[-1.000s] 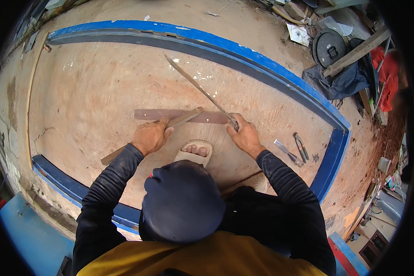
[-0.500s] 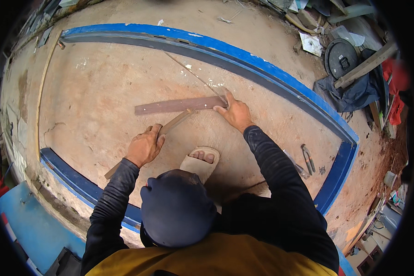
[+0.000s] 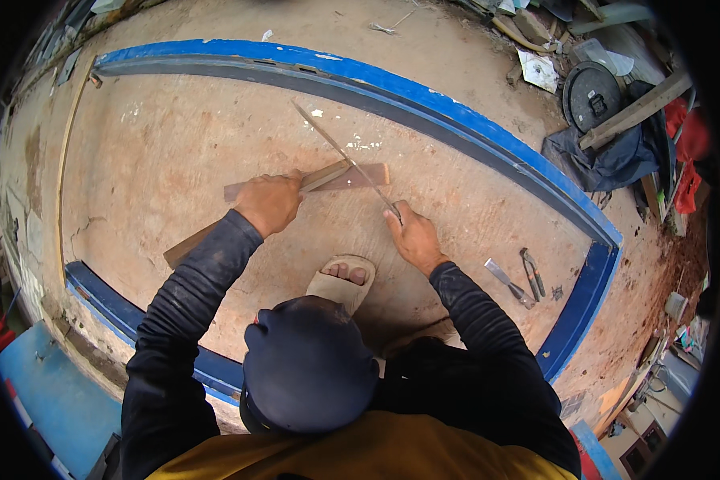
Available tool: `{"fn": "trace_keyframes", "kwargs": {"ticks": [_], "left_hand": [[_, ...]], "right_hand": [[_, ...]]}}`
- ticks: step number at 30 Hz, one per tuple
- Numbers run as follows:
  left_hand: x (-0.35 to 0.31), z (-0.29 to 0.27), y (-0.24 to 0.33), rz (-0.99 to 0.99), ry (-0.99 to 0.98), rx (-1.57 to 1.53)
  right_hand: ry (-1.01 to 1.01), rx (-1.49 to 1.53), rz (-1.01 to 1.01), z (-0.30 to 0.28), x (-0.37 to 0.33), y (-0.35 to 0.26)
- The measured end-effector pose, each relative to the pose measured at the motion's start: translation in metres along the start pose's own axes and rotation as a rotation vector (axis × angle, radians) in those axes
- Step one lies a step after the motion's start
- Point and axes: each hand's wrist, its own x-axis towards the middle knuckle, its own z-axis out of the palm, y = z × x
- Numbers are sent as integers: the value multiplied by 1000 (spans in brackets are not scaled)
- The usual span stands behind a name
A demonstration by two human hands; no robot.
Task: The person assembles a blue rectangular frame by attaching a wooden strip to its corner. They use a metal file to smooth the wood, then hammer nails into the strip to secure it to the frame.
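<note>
My left hand (image 3: 270,203) is closed around a narrow wooden strip (image 3: 186,246), whose far end points up and to the right. Under that end lies a flat reddish-brown board (image 3: 368,176) on the ground, partly hidden by the strip and my hand. My right hand (image 3: 414,238) grips the near end of a long thin blade (image 3: 322,130), seen almost edge-on; its exact kind is unclear. The blade slants up and left, crossing above the board at the strip's tip. Whether it touches the strip I cannot tell.
A blue frame (image 3: 424,92) lies around the work on the concrete. Pincers (image 3: 532,274) and a chisel-like tool (image 3: 510,283) lie at right. My sandalled foot (image 3: 342,282) is near the strip. Beyond the frame are a black round lid (image 3: 590,96) and a timber piece (image 3: 636,112).
My left hand has moved up and right, bringing the strip over the board. My right hand has drawn back from the board's right end with the blade. The board sits slightly farther left.
</note>
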Motion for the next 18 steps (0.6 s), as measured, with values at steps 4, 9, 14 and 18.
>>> {"fn": "trace_keyframes", "kwargs": {"ticks": [4,9,14,18], "left_hand": [[-4,-10,11,-33,-100,86],[-8,-9,16,-7,-103,118],[-6,-3,20,-13,-52,142],[-3,0,24,-55,-83,141]], "right_hand": [[-7,-6,14,8,1,2],[-14,-37,10,17,-3,8],[-85,-113,28,14,-1,-10],[-12,-11,-72,2,-2,-26]]}}
